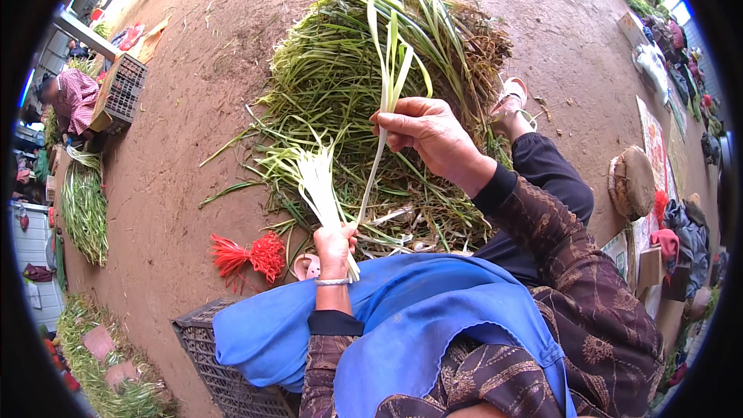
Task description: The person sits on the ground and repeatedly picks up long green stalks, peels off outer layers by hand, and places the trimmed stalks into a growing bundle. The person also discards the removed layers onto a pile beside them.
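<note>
My left hand (333, 251), with a bracelet at the wrist, is closed around a bundle of pale leafy stalks (318, 183), which look like garlic greens or chives. The bundle's white stems fan upward, and its cut-looking ends stick out below my fist. Between thumb and fingers, my right hand (432, 133) pinches a single stalk (374, 165) upright. Its lower end comes down beside my left hand; whether they touch is unclear. Beneath both hands spreads a large heap of green stalks (331, 64), with brown roots on its right side.
Red ties (255, 256) lie on the earthen floor (174, 128) at left. A blue apron (406, 302) covers my lap, by a dark plastic crate (229, 354). A round stool-like object (631, 183) stands right. Another person (75, 98) sits far left near a crate (121, 88).
</note>
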Tool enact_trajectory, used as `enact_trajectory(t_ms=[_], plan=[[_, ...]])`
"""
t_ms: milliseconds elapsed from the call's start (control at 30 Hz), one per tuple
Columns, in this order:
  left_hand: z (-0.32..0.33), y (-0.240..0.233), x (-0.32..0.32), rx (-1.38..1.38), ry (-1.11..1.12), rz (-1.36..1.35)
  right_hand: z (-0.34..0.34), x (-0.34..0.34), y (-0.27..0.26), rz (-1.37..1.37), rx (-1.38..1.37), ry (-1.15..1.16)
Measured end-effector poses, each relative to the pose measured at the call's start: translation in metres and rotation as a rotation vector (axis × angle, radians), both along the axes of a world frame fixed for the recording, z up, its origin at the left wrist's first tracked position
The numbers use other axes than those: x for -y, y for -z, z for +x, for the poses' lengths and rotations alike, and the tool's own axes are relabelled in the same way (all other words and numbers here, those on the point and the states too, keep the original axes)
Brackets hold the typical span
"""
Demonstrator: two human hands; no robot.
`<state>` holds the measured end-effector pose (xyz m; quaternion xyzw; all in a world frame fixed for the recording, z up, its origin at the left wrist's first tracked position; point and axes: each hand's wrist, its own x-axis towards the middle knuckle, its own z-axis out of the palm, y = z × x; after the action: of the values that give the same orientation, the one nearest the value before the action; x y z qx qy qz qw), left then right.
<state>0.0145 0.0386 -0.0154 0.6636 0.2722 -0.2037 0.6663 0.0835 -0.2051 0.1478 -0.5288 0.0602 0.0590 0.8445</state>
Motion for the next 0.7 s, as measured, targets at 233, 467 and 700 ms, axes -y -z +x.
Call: enact_trajectory(t_ms=[233,467,700], plan=[[-0.022,0.017,-0.008,-0.046,-0.103,0.079,0.036,0.076,-0.071,0.055,0.402,0.367],[-0.020,-0.006,0.020,0.095,-0.200,-0.282,0.008,0.011,0.066,-0.132,-0.254,-0.005],[-0.042,-0.018,0.032,-0.185,0.036,-0.497,-0.025,-0.041,0.158,0.141,-0.571,0.071]])
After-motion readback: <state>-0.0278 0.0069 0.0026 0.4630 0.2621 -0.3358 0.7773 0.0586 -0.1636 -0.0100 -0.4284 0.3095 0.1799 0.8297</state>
